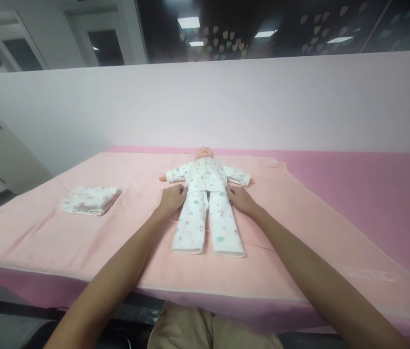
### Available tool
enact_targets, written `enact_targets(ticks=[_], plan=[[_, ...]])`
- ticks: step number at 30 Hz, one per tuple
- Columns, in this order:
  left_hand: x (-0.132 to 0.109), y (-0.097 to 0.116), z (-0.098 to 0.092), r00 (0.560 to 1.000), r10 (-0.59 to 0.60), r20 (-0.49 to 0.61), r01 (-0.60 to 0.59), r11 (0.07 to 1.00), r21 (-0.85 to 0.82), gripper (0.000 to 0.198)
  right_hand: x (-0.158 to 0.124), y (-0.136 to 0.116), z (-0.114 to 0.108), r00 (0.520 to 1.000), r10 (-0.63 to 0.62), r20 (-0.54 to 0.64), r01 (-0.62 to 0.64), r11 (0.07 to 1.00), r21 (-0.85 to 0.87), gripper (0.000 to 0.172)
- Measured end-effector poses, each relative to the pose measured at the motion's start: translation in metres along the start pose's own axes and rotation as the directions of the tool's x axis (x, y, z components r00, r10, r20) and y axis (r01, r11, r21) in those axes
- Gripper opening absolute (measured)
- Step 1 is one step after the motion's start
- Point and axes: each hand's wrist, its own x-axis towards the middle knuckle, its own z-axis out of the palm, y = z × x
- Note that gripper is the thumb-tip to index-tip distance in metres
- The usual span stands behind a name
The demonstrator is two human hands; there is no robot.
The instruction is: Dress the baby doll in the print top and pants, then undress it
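A baby doll (204, 153) lies on its back, head toward the wall and arms spread. It wears a white printed top (207, 174) and white printed trousers (221, 223), whose legs point toward me and are slightly apart. My left hand (173, 198) is closed at the doll's left-side waist in view, fingers at the edge of the clothing. My right hand (240, 198) is at the opposite side of the waist, fingers curled against the hem. What the fingertips pinch is too small to make out. No feet show at the trouser cuffs.
A folded white printed cloth (90, 200) lies to the left on the pink blanket (135, 167). The blanket covers much of a darker pink table surface (365, 194). A white wall (227, 106) stands behind, with dark glass above. The table's front edge is close to my lap.
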Motion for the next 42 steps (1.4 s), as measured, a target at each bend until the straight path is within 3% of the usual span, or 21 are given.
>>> enact_targets(ticks=[42], plan=[[-0.0001, 0.0001, 0.0001, 0.999, 0.032, -0.016, -0.032, 0.999, 0.006, 0.048, 0.0012, 0.0033, 0.0022, 1.0, -0.008, -0.012, 0.008, 1.0, -0.017, 0.05]])
